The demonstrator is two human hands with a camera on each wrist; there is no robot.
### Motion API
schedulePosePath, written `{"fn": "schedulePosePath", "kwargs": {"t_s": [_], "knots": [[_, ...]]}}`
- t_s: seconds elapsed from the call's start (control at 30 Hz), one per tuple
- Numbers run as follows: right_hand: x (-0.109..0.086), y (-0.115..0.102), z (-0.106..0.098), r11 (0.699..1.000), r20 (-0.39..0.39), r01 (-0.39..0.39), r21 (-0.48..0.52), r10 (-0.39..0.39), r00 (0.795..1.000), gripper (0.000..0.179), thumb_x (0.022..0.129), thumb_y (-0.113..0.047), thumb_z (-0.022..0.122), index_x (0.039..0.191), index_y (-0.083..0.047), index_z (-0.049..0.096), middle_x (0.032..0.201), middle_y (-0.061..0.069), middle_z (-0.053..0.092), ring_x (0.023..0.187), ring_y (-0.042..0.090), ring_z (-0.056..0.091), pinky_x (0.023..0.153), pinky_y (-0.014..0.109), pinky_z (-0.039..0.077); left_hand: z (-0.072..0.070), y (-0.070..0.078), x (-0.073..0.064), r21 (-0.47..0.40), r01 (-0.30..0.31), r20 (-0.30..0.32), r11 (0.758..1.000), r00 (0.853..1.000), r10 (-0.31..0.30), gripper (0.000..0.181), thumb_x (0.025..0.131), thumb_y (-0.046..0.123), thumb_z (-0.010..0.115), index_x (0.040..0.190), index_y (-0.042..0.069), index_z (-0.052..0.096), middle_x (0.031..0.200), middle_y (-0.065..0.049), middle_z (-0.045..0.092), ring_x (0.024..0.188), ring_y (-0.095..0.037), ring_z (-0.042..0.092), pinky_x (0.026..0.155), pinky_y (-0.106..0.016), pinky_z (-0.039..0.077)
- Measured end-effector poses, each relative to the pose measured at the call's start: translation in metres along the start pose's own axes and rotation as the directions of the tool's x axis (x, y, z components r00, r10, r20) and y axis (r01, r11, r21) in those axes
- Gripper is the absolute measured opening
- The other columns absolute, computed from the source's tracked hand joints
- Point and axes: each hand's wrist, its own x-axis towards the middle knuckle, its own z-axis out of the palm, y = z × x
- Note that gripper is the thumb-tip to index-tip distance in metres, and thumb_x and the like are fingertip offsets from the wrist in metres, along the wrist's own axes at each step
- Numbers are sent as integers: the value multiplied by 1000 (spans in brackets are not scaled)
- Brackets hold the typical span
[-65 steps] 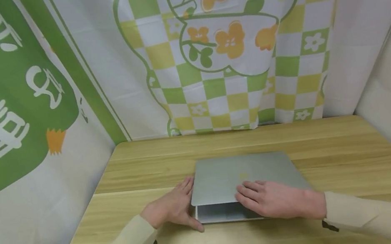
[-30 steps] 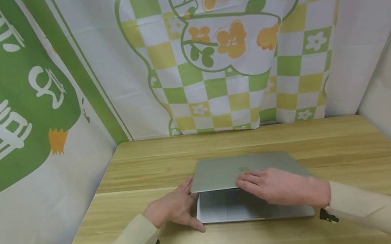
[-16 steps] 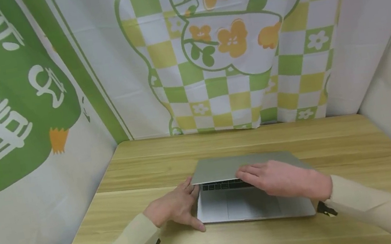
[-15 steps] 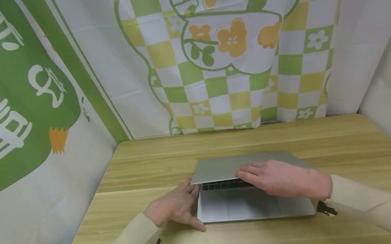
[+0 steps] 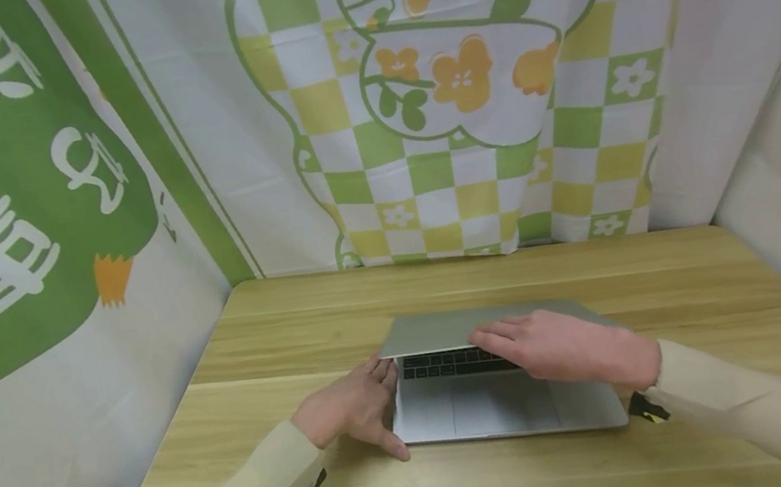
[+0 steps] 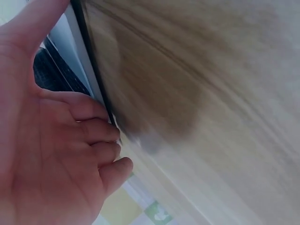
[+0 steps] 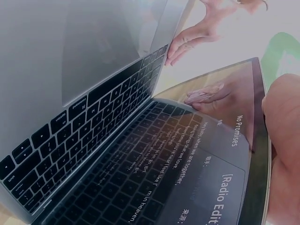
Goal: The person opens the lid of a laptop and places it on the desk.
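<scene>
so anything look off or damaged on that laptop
Nothing stands out. The silver laptop sits square on the wooden table, lid part-raised under the right hand, left hand at its left edge, screen lit, no visible damage.

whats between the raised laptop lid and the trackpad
The black keyboard lies between the lid and the trackpad, seen in the head view; the right hand covers its right part.

Bright even light, left-wrist view motion-blurred

Curtained booth (image 5: 430,103) with wooden desk (image 5: 487,279)
</scene>
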Motion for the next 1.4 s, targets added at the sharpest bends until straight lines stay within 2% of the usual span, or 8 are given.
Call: {"fn": "schedulePosePath", "kwargs": {"t_s": [0.17,0.37,0.57,0.67,0.87,0.97,1.2,1.4], "knots": [[1,3,-2,1000,-1,-15,13,15,1000,52,83,11,62,133,-4,55,125,11,67,104,21,70,74,31,61,-5,1,2,2,19,20,1000,1000,-19,129,64,85,63,151,-5,29,160,-21,26,151,-32,21,125,-38,21],[2,6,-2,999,-10,-20,33,21,1000,54,82,12,63,132,-5,56,124,10,68,101,21,70,69,30,61,-6,4,2,-16,34,41,999,999,-33,125,69,87,54,151,-4,30,160,-21,25,151,-33,20,125,-39,19],[3,7,-3,999,3,-40,36,40,999,57,80,13,63,134,-5,55,125,10,68,97,21,71,71,29,61,-5,5,2,-29,38,24,999,999,-37,124,69,86,56,150,-5,31,160,-22,25,151,-33,19,125,-39,20],[5,10,-5,999,2,-36,35,36,999,60,78,14,63,134,-5,53,124,10,68,89,20,71,69,27,61,-5,5,2,-29,45,22,999,999,-45,125,69,86,58,150,-6,31,159,-22,25,151,-33,19,125,-39,21],[13,21,-11,996,-25,-72,46,73,997,51,82,13,59,130,-4,55,116,10,72,68,17,68,60,24,58,-5,5,2,-48,58,45,997,997,-56,127,67,85,60,150,-5,30,160,-21,24,151,-33,19,125,-39,21],[13,24,-13,995,-7,-78,59,78,997,49,83,12,58,130,-3,55,116,10,72,58,15,63,57,23,57,-4,6,2,-65,61,47,996,997,-58,127,66,85,61,151,-4,30,161,-21,23,151,-33,19,125,-40,21],[17,28,-17,991,30,-110,75,108,994,49,85,13,57,131,-2,54,123,12,69,66,18,69,72,28,61,-5,3,2,-77,63,43,995,997,-60,128,64,84,64,151,-3,29,161,-20,21,152,-32,19,124,-41,22],[20,33,-19,988,68,-123,96,117,991,51,84,14,56,132,-2,52,117,11,71,55,10,59,65,23,59,-4,2,4,-76,65,47,995,997,-62,128,64,84,64,152,-3,28,162,-20,20,152,-32,19,124,-41,23]]}}
